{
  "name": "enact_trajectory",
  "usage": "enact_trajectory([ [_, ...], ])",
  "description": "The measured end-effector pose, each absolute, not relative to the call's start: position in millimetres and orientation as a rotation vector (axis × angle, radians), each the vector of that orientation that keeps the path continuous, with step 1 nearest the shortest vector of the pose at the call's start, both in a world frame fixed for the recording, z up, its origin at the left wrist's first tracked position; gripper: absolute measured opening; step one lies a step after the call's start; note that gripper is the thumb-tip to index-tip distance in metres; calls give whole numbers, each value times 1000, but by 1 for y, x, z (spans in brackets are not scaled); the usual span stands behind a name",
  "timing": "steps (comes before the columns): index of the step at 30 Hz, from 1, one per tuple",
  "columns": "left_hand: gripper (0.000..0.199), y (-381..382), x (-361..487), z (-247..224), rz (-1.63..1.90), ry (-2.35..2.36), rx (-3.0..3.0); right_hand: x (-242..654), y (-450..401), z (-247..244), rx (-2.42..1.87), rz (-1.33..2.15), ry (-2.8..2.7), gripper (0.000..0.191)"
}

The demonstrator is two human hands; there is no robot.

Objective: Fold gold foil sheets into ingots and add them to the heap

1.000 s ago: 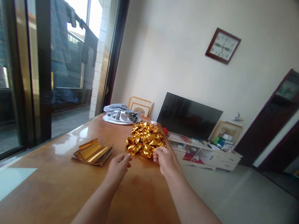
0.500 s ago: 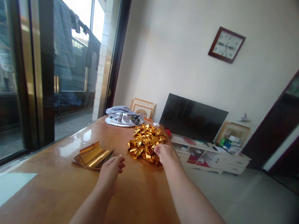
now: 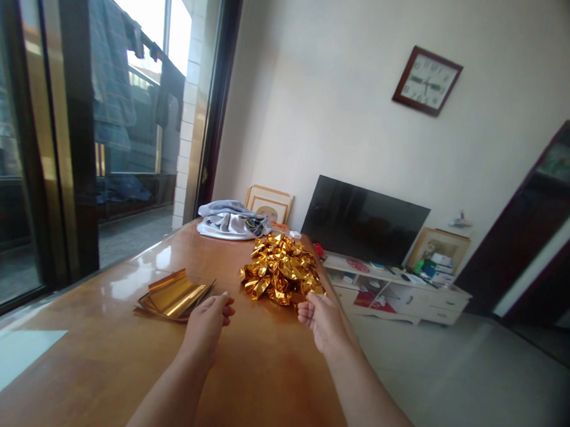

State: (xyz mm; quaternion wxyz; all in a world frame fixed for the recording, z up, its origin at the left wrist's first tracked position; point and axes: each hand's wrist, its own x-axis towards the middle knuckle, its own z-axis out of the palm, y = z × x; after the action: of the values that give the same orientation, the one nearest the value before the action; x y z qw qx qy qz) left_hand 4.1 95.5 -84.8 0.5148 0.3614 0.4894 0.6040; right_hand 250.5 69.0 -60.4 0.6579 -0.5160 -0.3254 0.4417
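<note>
One head-worn camera faces forward and down along the table [image 3: 94, 299]. It looks from close above the left hand [image 3: 206, 327] and right hand [image 3: 322, 320], reaching the far wall [image 3: 319, 113].

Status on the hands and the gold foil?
Left hand curled beside the gold foil sheets. Right hand curled at the crumpled gold foil pile. Grey cloth beyond the pile, not blocking.

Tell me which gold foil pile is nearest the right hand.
The crumpled gold foil heap sits just above the right hand; the flat stack of gold foil sheets lies farther off, beside the left hand.
</note>
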Motion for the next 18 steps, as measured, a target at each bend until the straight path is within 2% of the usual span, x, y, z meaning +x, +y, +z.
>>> enact_trajectory([
  [4, 43, 97, 3, -85, 1453, 1198, 915, 255, 34, -78, -1173, 1094, -655, 31],
  [8, 48, 99, 2, -90, 1472, 1228, 1009, 248, 18, -99, -1231, 1049, -694, 37],
  [13, 50, 95, 13, -99, 1430, 1319, 1247, 246, 19, -119, -1367, 970, -1056, 45],
  [18, 44, 83, 28, -103, 1392, 1277, 1453, 254, 23, -127, -1453, 797, -1351, 50],
])
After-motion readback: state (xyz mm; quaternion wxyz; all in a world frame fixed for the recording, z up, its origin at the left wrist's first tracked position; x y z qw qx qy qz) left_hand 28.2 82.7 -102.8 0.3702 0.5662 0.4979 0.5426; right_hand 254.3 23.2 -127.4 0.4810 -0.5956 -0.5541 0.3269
